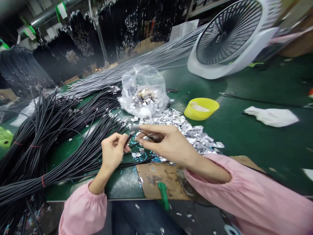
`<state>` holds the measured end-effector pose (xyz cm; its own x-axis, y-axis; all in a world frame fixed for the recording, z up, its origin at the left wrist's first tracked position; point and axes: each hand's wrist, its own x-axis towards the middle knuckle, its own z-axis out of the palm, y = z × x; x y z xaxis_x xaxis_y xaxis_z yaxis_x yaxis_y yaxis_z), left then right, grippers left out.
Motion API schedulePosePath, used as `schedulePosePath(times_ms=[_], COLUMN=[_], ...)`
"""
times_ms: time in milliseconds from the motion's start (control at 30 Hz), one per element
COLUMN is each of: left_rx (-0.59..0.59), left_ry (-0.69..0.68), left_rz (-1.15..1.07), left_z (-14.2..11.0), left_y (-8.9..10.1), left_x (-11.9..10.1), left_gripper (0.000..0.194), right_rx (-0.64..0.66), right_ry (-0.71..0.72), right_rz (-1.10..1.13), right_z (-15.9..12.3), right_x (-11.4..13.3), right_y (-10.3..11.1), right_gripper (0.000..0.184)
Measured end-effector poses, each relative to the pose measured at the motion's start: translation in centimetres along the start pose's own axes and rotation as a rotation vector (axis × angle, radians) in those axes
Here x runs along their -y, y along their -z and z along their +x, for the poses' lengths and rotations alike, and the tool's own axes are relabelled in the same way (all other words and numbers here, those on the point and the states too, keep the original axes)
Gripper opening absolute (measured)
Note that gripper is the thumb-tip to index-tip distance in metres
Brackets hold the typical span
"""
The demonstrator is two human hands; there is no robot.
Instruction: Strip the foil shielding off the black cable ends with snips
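My left hand (112,150) is closed in a pinch on a black cable (129,138), close to its stripped end, which points up and to the right. Facing it, my right hand (168,140) has its index finger and thumb stretched out and apart, their tips right beside the cable end. Grey coverings show on its fingertips. A dark shape lies between those fingers; whether it is held or behind them I cannot tell. Below and behind both hands are silver foil scraps (195,135) and small blue bits of insulation (140,159).
Bundled black cables (73,156) lie to the left, grey cables (146,60) across the back. A clear plastic bag (144,78) of scraps, a yellow bowl (201,109), a white fan (227,36) and a white cloth-like piece (274,117) stand beyond. Cardboard (158,182) and a green handle (163,195) mark the front edge.
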<state>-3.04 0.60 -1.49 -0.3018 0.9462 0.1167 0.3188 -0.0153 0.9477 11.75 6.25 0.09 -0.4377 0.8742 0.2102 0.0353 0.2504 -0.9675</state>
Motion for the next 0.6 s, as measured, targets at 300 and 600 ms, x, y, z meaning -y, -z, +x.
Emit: schedulePosePath(times_ms=[300,600], left_rx=[0.023,-0.174], left_ry=[-0.162,-0.169], left_rz=[0.510,0.261], left_z=[3.2,3.4], left_y=[-1.2,1.5], left_x=[3.2,0.6], left_gripper=[0.010,0.031], right_rx=[0.029,0.425], right_ry=[0.040,0.245], right_rz=[-0.027,-0.464], right_z=[0.6,0.4], right_x=[0.1,-0.7], right_y=[0.4,0.0], right_gripper=[0.049,0.031])
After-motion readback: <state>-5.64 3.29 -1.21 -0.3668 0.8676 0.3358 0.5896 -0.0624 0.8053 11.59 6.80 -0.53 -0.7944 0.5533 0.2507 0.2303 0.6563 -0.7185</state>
